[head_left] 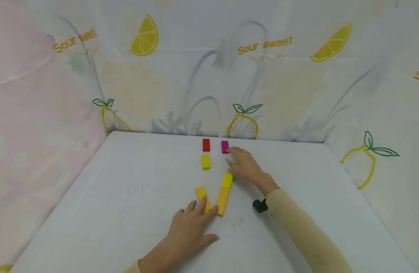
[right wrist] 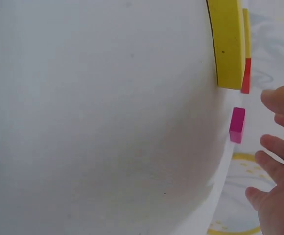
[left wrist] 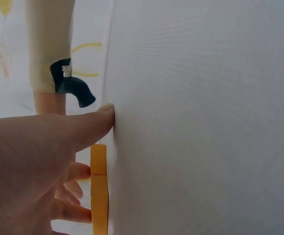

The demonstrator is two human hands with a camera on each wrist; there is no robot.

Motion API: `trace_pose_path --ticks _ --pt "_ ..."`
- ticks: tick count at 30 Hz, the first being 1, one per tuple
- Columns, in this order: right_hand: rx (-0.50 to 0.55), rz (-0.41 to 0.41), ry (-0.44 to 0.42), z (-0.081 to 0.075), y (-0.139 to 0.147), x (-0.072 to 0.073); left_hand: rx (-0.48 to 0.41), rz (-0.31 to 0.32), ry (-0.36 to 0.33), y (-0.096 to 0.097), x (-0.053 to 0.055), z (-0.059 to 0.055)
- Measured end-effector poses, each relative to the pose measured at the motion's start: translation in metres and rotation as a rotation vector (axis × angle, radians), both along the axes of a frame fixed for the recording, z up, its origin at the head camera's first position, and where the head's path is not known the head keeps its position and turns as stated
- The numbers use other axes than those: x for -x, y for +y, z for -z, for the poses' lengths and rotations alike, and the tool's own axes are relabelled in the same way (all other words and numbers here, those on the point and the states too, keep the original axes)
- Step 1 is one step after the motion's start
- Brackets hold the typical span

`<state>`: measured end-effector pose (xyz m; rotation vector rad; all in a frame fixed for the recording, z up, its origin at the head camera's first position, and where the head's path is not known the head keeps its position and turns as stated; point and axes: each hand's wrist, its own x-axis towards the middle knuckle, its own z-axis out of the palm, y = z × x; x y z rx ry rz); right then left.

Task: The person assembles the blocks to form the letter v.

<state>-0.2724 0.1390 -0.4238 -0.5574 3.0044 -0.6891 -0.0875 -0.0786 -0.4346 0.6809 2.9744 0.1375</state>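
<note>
The magenta rectangular block (head_left: pixel 224 146) lies near the far edge of the white tabletop (head_left: pixel 134 170), beside the right hand (head_left: pixel 246 165), its fingers parted and empty; a stray fingertip could nudge it. Uneven pressure from the outstretched, ungrasping left hand (head_left: pixel 189 228) could shift the orange rectangular blocks (head_left: pixel 223 200) it touches

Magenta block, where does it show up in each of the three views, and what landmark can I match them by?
Head: the magenta block is just right of centre, beside the right hand.
Left wrist: not in this picture.
Right wrist: the magenta block is toward the right, about mid-height, left of that hand.
Shared landmark: the white table, in all three.
</note>
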Motion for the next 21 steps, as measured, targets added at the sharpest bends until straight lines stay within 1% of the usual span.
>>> trace_pose_path --ticks 7,14,21 --pt "0.019 -0.043 0.046 0.000 0.001 0.014 0.019 0.009 0.015 -0.001 0.001 -0.002" --pt "-0.009 -0.027 -0.004 -0.004 0.005 0.024 0.016 0.011 0.009 0.000 0.000 -0.002" --pt "0.019 -0.017 -0.054 -0.003 0.009 0.037 0.016 0.015 -0.005 0.001 0.001 -0.003"
